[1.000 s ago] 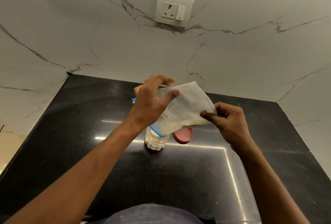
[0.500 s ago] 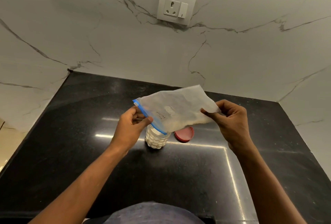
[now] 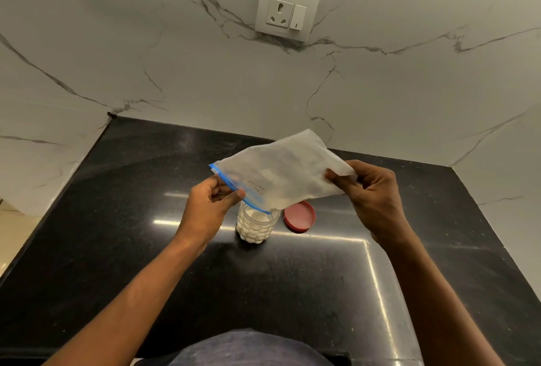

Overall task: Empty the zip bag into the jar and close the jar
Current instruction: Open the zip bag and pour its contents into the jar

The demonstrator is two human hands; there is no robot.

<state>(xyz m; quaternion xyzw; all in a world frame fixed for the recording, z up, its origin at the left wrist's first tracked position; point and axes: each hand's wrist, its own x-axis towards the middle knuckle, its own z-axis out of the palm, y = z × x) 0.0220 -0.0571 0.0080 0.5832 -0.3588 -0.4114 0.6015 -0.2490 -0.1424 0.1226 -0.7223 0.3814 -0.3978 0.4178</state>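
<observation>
Pinching the zip bag (image 3: 281, 172) over the jar (image 3: 256, 228) are left grip (image 3: 207, 204) and right grip (image 3: 371, 190), lid (image 3: 299, 217) beside.

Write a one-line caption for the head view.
Left hand and right hand hold zip bag tilted over open jar, lid beside it.

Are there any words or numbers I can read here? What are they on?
Small dark print on the clear plastic zip bag, near its blue seal: too blurred to read.
"|" on the white wall switch, a short dark mark.
Red round lid and clear dimpled jar: no text shows.
</observation>
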